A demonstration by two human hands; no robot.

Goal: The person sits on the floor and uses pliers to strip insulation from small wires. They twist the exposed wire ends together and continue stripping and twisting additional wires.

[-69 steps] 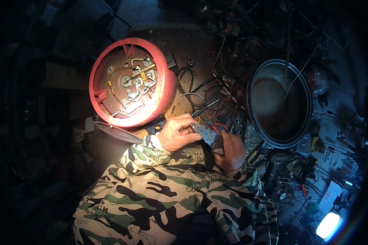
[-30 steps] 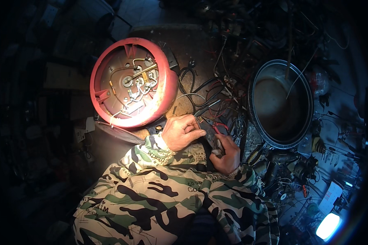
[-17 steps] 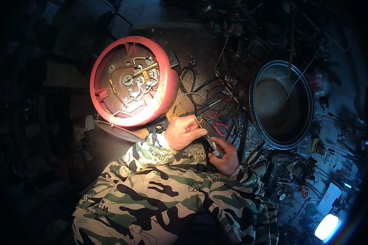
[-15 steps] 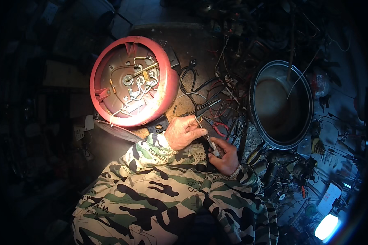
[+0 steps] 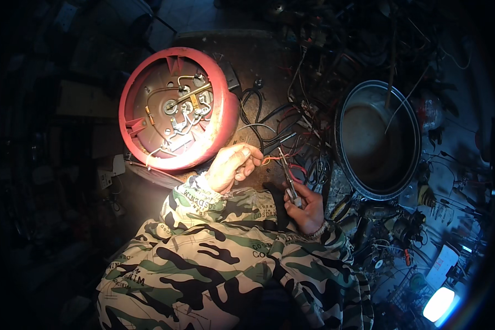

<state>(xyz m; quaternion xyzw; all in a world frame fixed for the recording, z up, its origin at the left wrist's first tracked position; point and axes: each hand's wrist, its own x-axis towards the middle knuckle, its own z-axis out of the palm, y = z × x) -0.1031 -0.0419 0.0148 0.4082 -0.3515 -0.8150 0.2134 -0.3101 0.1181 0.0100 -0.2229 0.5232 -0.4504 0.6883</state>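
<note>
Pinched between the fingers of my left hand (image 5: 234,166) is a thin orange wire (image 5: 269,159), its end looped out to the right. My right hand (image 5: 307,209) is closed around a slim, pointed metal hand tool (image 5: 290,180); its exact kind is hard to make out. The tool points up and away from me, and its tip is close to the wire. Up and left of my left hand, a round red appliance base (image 5: 230,118) stands tilted, with its underside facing me. Wires, terminals and metal fittings (image 5: 186,108) show inside it.
To the right stands a deep round metal pot (image 5: 342,137). Black cables (image 5: 257,113) and red-handled pliers (image 5: 297,171) lie between it and the red base. Tools and parts (image 5: 393,225) are piled at the right, near a bright lamp (image 5: 439,305).
My left hand has shifted left and up, away from the tool, drawing the orange wire into view. The tool in my right hand now shows more of its length.
</note>
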